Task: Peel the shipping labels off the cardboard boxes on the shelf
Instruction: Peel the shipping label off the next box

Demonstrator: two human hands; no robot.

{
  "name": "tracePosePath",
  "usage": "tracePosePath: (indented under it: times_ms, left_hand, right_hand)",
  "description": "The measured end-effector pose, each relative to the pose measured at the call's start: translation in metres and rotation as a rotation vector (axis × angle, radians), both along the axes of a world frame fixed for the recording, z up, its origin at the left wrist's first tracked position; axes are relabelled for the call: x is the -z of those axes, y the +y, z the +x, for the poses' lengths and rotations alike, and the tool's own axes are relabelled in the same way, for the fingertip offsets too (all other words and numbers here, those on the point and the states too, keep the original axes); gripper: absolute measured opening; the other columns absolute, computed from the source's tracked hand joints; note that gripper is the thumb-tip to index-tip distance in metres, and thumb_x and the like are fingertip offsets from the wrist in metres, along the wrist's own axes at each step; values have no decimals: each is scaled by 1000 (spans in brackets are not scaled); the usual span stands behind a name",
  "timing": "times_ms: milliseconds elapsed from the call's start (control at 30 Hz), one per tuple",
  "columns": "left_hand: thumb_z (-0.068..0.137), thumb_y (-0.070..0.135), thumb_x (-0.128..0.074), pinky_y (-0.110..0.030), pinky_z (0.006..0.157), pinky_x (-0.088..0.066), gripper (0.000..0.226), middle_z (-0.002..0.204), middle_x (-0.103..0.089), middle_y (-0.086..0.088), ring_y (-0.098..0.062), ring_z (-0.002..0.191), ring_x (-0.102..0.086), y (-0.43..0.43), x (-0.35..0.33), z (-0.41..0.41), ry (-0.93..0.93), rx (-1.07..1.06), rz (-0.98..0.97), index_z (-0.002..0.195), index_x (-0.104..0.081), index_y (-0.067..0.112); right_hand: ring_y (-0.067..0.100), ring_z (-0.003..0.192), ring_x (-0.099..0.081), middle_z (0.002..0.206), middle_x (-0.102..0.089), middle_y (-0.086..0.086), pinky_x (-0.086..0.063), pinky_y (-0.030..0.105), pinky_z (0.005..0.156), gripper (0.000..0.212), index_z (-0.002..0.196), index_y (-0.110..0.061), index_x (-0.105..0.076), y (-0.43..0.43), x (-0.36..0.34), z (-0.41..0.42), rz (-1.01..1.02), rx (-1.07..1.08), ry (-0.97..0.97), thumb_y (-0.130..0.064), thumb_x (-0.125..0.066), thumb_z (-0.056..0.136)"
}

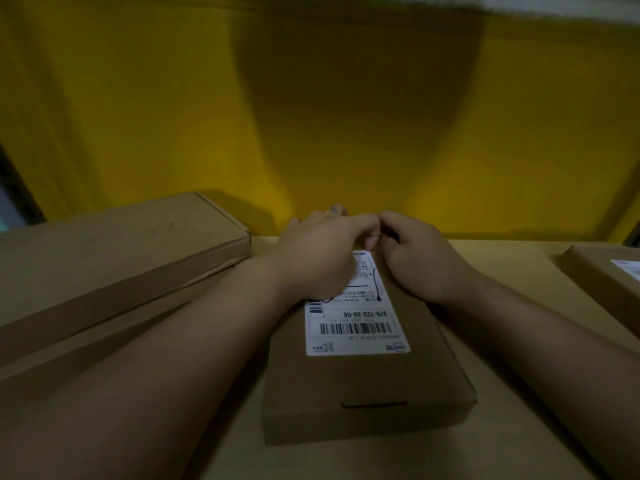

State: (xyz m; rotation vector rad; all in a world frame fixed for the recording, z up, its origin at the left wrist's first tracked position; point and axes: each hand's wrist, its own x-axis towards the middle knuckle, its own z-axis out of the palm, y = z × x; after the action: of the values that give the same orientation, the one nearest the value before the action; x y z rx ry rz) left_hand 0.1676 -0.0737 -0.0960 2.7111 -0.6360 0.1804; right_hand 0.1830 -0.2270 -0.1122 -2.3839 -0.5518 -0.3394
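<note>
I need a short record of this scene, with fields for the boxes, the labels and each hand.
middle box: flat cardboard, on the shelf
label: white shipping label on its top, near end lying flat
left hand: over the label's far part, fingers curled at its far edge
right hand: beside it, fingers curled at the same edge
grip: too blurred to tell if either pinches the label
other boxes: long box at left, no label visible; right box at frame edge, second label partly seen
</note>
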Motion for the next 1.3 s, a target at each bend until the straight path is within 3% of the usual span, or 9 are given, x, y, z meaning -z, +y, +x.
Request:
tracePosePath:
  times_ms: [200, 267, 400, 500, 667, 833, 967, 1067, 1300]
  left_hand:
    - [80, 1, -45, -42, 81, -30, 33, 99, -38, 0, -23, 94, -36, -3, 2, 4, 1, -18, 35, 91, -41, 32]
    - [81, 2, -46, -42, 83, -32, 31, 101, -40, 0, -23, 96, -38, -1, 4, 6, 0, -8, 26, 89, -43, 31]
    - [89, 7, -48, -47, 92, -37, 33, 104, -45, 0, -24, 102, -43, 5, 6, 8, -24, 20, -75, 107, -46, 36]
    - [90, 5, -46, -48, 92, -39, 35, 107, -47, 1, -24, 103, -45, 6, 6, 8, -22, 39, -99, 104, -50, 37]
    - [89, 4, -47, -46, 91, -39, 35, 104, -49, 4, -22, 104, -44, 4, 5, 7, -22, 29, -96, 96, -50, 38]
    - [85, 4, -50, -46, 89, -40, 33, 100, -47, 5, -21, 101, -44, -2, 7, 6, -68, -20, -70, 92, -49, 36]
    - [84, 6, -52, -44, 86, -40, 32, 100, -45, 6, -21, 99, -43, -6, 7, 6, -89, -40, -14, 89, -45, 37]
    - [83, 5, -49, -39, 81, -35, 32, 101, -44, 5, -19, 99, -41, -7, 7, 6, -84, -41, 6, 91, -45, 36]
    - [85, 6, -49, -41, 87, -37, 32, 104, -43, 6, -18, 101, -40, -8, 7, 5, -83, -57, 51, 92, -44, 36]
  right_hand:
    - [15, 76, -54, 81, -62, 1, -38, 23, 63, 25, 79, -20, -56, 0, 2, 3, 73, -12, 24, -2, -45, 92]
    - [12, 79, -55, 85, -63, -4, -39, 20, 64, 25, 84, -24, -58, -1, 2, 3, 73, -20, 48, -6, -45, 95]
    - [7, 77, -52, 83, -60, -9, -37, 14, 63, 27, 83, -28, -54, -6, -3, 4, 15, -44, 75, -8, -45, 97]
    - [8, 79, -53, 87, -61, -7, -36, 10, 63, 20, 95, -20, -62, -8, -4, 4, -6, -51, 72, -9, -45, 98]
    - [16, 92, -57, 101, -66, 2, -38, 24, 73, 22, 106, -14, -64, -8, -4, 4, -19, -60, 65, -8, -44, 97]
    - [10, 79, -51, 83, -57, -9, -36, 12, 62, 24, 87, -27, -54, -8, -2, 4, -9, -60, 42, -9, -44, 97]
    - [4, 68, -45, 74, -49, -16, -34, 11, 58, 34, 73, -34, -45, -7, -2, 4, -12, -63, 37, -7, -43, 95]
    - [6, 69, -44, 74, -48, -14, -33, 12, 58, 33, 75, -32, -45, -7, -1, 4, -6, -63, 38, -6, -43, 95]
    - [7, 67, -45, 74, -50, -9, -35, 25, 60, 28, 74, -27, -45, -6, -4, 1, -4, -58, 60, -8, -43, 94]
